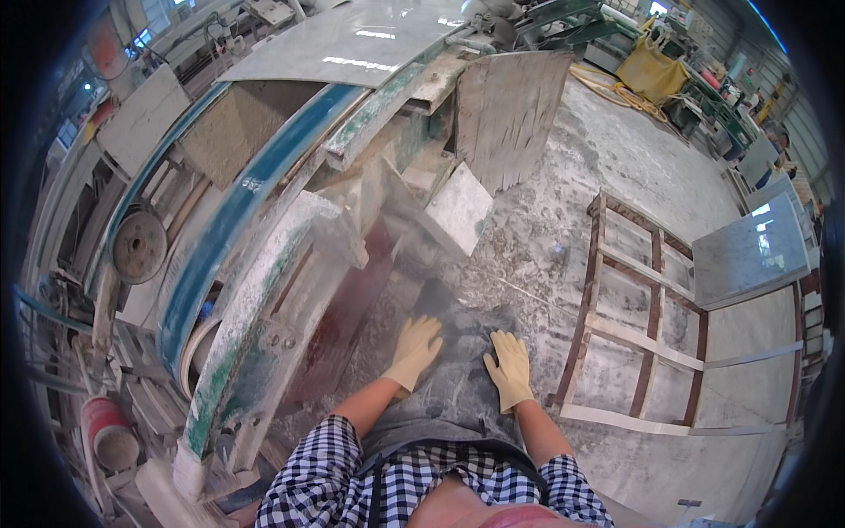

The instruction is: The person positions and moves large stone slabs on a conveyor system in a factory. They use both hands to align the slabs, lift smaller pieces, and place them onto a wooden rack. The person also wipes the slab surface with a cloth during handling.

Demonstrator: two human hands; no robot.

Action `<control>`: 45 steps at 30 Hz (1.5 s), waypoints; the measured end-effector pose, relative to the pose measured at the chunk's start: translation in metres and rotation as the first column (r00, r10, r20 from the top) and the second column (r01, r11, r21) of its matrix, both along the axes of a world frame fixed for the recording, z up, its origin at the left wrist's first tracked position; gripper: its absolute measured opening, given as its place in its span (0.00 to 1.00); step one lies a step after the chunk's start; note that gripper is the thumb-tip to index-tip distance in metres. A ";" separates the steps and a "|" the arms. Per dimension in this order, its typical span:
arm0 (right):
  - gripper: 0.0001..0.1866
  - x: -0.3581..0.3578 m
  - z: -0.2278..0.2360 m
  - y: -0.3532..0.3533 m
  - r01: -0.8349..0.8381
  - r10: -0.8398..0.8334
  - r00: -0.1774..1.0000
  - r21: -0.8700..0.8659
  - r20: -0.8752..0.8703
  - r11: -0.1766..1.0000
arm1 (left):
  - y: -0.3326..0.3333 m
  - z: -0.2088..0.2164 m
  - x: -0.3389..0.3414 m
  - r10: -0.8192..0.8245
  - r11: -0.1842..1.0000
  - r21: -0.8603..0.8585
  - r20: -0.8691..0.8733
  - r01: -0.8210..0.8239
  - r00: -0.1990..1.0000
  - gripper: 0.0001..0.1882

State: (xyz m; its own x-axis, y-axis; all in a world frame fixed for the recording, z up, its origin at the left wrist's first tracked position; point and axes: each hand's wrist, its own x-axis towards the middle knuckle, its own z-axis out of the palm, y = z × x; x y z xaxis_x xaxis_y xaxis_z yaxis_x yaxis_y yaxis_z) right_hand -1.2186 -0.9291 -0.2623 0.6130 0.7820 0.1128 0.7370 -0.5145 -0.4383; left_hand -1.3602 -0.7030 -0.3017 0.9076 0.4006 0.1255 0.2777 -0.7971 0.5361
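Note:
Both my hands wear cream rubber gloves and hold nothing. My left hand (416, 350) lies on or just over the left side of a dark, dusty apron (458, 400), its fingers stretched forward. At the apron's right side is my right hand (510, 365), also flat with the fingers out and the thumb apart. Whether the palms press on the apron I cannot tell. Left of my hands runs a machine with a blue curved band (233, 207) and a worn white-and-green rail (255, 308). A glossy grey slab (339, 44) rests across its far part.
A weathered board (510, 119) and a pale square plate (460, 209) stand ahead beside the machine. To the right, a wooden frame (653, 308) lies on the wet, stained floor, with a polished slab (753, 249) next to it. A red bucket (113, 436) sits at lower left.

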 end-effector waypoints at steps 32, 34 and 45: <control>0.29 0.000 0.006 0.001 -0.007 0.006 1.000 -0.017 -0.024 1.000 | -0.001 0.009 0.000 0.012 1.000 -0.017 0.005 -0.012 1.000 0.20; 0.29 0.000 0.005 0.001 0.005 -0.006 0.999 -0.032 -0.040 0.999 | -0.001 0.009 0.000 0.015 1.000 -0.024 -0.012 -0.016 1.000 0.20; 0.29 0.003 0.002 0.001 -0.008 0.008 1.000 -0.016 -0.028 1.000 | -0.001 0.006 0.001 0.016 1.000 -0.023 0.026 -0.015 1.000 0.20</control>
State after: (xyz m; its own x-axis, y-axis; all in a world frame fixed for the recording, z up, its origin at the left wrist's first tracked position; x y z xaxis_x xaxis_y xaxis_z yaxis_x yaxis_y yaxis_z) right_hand -1.2159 -0.9277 -0.2601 0.6093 0.7885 0.0835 0.7289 -0.5156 -0.4505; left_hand -1.3592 -0.7036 -0.2960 0.8978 0.4176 0.1401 0.2753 -0.7804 0.5614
